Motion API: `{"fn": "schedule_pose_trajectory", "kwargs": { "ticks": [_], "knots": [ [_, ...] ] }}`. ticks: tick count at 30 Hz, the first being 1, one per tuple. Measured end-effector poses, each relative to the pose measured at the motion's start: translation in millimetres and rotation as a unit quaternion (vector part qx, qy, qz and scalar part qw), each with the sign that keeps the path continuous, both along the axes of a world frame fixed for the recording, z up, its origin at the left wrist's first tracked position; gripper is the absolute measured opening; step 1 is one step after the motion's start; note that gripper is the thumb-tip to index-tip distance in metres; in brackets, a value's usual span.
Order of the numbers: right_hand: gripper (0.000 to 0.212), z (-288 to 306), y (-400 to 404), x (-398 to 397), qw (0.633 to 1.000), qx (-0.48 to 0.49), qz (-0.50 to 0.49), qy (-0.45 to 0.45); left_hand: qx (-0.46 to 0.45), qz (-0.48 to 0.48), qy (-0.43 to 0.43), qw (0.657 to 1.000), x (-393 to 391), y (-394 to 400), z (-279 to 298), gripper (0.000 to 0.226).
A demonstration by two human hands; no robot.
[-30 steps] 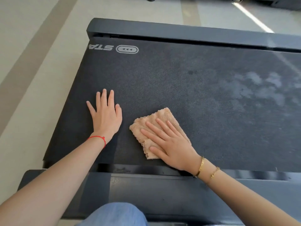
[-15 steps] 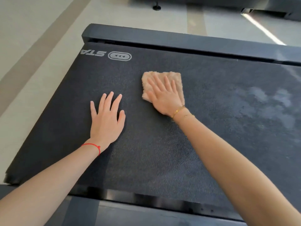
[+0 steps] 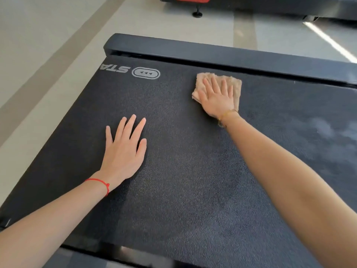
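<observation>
Right hand (image 3: 216, 97) flat, fingers spread, pressing the tan cloth (image 3: 234, 84) onto the treadmill belt (image 3: 183, 180). Left hand (image 3: 123, 149) lies flat and empty, at the cloth's seven o'clock, well apart.

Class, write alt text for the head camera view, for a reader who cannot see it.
A person's right hand presses a tan cloth flat on a black treadmill belt, close to the far end bar. The left hand rests flat on the belt, fingers straight, nearer the person. Pale smudges mark the belt at the right.
</observation>
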State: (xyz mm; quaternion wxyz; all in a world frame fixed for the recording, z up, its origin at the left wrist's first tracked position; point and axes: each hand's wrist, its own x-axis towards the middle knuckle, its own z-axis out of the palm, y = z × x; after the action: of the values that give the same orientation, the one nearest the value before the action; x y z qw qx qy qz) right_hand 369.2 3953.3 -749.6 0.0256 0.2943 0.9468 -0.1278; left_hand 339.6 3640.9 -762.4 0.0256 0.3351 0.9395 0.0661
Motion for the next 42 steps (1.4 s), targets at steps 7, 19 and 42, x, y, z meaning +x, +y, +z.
{"fn": "schedule_pose_trajectory", "kwargs": {
  "ticks": [7, 19, 42],
  "knots": [
    [0.056, -2, -38, -65, 0.986, 0.016, 0.168, -0.003, 0.013, 0.014, 0.022, 1.0, -3, 8, -7, 0.059],
    [0.057, 0, 5, -32, 0.998, 0.021, 0.064, 0.007, 0.026, 0.022, 0.042, 0.999, -1, 11, -10, 0.058],
    [0.055, -3, -170, 219, 0.927, 0.014, 0.373, 0.035, 0.053, 0.016, 0.032, 0.998, 1, 9, -10, 0.054]
  ]
}}
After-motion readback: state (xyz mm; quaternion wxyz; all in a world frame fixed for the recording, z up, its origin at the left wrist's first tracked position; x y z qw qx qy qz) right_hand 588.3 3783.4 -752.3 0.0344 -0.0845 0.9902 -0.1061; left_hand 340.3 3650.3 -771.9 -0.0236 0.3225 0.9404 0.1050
